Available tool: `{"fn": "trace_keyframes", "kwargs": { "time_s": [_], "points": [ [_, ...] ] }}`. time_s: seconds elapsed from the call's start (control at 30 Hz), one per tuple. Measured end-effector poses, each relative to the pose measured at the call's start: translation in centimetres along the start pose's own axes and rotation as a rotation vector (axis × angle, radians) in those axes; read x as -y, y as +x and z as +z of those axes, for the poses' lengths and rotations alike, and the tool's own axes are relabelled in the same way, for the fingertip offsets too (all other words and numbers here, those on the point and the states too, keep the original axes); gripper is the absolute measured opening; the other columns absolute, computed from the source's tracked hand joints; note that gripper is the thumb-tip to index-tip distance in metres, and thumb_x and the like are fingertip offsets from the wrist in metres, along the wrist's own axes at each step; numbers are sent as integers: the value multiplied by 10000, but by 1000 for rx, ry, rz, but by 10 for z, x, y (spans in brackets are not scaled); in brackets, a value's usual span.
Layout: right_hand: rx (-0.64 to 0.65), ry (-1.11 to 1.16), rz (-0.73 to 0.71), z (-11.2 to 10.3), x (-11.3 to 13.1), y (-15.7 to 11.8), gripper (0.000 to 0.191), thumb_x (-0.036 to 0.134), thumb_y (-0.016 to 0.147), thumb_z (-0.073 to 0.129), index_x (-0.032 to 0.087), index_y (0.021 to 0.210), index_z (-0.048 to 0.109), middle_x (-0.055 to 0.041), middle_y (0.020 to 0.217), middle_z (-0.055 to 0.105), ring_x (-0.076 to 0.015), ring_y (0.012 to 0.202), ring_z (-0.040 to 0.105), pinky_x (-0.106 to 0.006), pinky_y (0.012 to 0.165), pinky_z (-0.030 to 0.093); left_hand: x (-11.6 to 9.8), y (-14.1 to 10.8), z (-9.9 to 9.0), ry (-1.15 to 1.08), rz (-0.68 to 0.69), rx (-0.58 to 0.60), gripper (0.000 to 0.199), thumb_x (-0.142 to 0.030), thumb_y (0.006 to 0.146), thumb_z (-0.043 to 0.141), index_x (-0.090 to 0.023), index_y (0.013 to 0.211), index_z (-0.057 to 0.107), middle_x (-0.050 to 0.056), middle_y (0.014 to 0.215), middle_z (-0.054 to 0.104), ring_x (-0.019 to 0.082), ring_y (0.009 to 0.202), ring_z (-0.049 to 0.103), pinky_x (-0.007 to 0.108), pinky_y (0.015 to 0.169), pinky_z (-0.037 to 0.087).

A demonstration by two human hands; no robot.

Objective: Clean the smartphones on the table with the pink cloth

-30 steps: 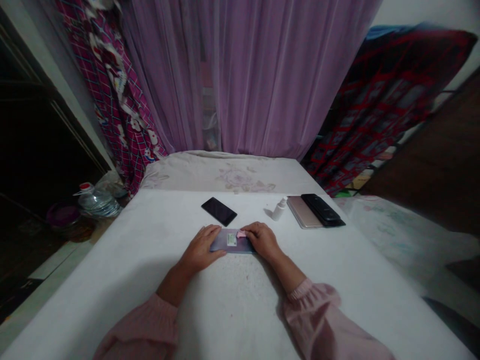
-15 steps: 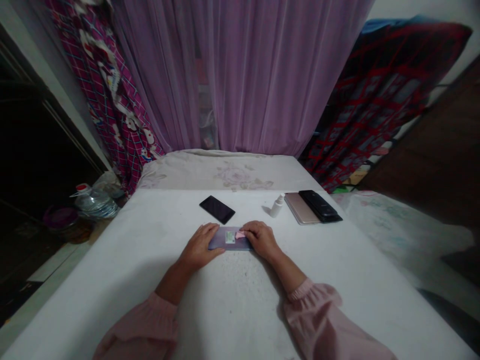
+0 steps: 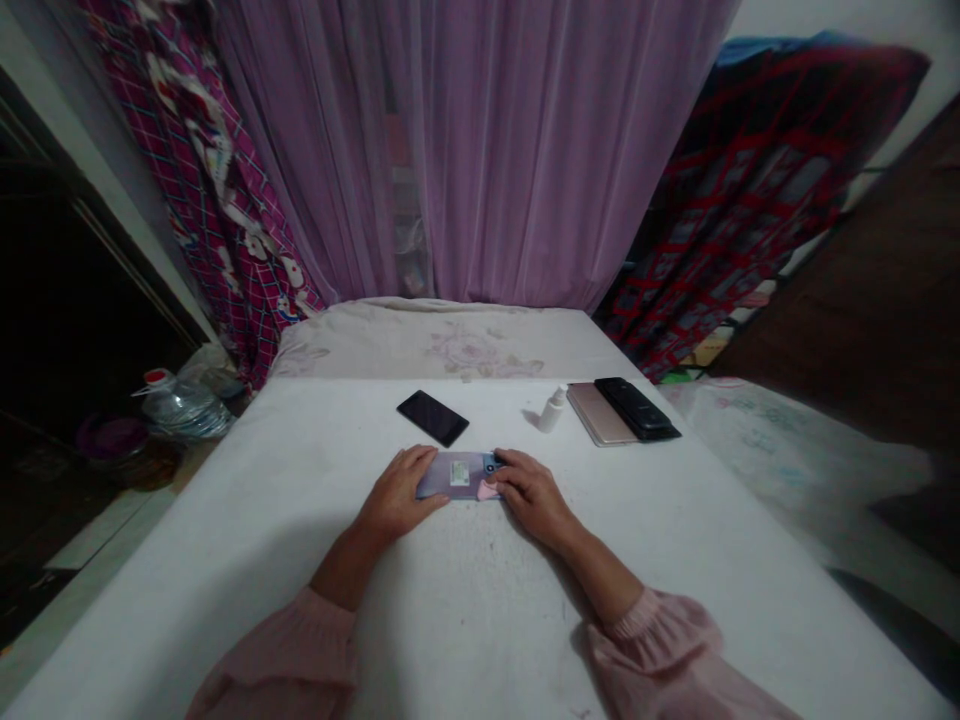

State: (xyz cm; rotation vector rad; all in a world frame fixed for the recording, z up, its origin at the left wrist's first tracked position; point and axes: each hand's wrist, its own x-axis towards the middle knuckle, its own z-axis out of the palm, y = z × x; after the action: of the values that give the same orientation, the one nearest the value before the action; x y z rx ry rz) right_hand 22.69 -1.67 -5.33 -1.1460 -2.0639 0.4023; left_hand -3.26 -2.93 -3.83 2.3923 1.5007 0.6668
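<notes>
A purple-blue phone (image 3: 442,478) lies back side up on the white table, with a pale sticker at its middle and a camera bump near its right end. My left hand (image 3: 397,495) grips the phone's left end, thumb along the near edge and fingers at the far edge. My right hand (image 3: 529,492) is over the right end, its fingers closed on a small pink cloth (image 3: 487,490) pressed against the phone's back. Just beyond the phone rests a black phone (image 3: 433,417), screen up.
A small white spray bottle (image 3: 553,410) stands at the back right. Beside it lie a rose-gold tablet (image 3: 598,415) and a black device or case (image 3: 637,410) overlapping it. Purple curtains (image 3: 510,150) hang behind the table (image 3: 465,620). A water jug (image 3: 180,400) is off to the left.
My right hand has slid the pink cloth toward me, to the near edge of the phone, uncovering the camera bump. My left hand keeps its hold.
</notes>
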Motion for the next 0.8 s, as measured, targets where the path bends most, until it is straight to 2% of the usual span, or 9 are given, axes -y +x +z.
{"fn": "trace_keyframes", "kwargs": {
  "time_s": [0.13, 0.23, 0.43, 0.7, 0.8],
  "points": [
    [-26, -29, 132, 4, 3, 10, 187, 209, 831, 592, 301, 888, 745, -20, 1108, 698, -220, 1027, 626, -412, 929, 467, 2, 0, 0, 6, 6, 11, 601, -422, 797, 638, -187, 1330, 487, 121, 1347, 520, 294, 1245, 468, 467, 1084, 350],
    [-64, -62, 192, 6, 7, 17, 200, 198, 829, 590, 303, 904, 743, -7, 1091, 705, -221, 1020, 622, -415, 933, 460, 2, 0, -1, 13, 5, 15, 594, -419, 802, 635, -183, 1328, 490, 123, 1347, 522, 292, 1246, 470, 462, 1083, 353],
    [-19, -47, 144, 1, 10, 15, 184, 294, 860, 583, 288, 965, 734, -37, 1147, 683, -225, 1060, 611, -415, 949, 448, 1, 1, -1, 21, 8, -3, 589, -419, 799, 645, -196, 1323, 497, 112, 1340, 531, 289, 1242, 476, 461, 1091, 345],
    [-50, 14, 141, 3, 1, 28, 151, 257, 844, 598, 268, 896, 739, -54, 1052, 724, -233, 1020, 641, -432, 934, 478, 0, 0, -1, 17, 9, -9, 576, -424, 806, 633, -201, 1320, 499, 113, 1330, 536, 287, 1234, 482, 462, 1075, 367],
    [9, 20, 85, -1, -3, 23, 196, 243, 875, 543, 263, 934, 729, -70, 1129, 699, -232, 1091, 618, -435, 970, 462, 0, 0, 0, 22, 4, -19, 572, -419, 805, 632, -200, 1317, 499, 115, 1318, 540, 287, 1219, 492, 469, 1072, 370]
  ]
}}
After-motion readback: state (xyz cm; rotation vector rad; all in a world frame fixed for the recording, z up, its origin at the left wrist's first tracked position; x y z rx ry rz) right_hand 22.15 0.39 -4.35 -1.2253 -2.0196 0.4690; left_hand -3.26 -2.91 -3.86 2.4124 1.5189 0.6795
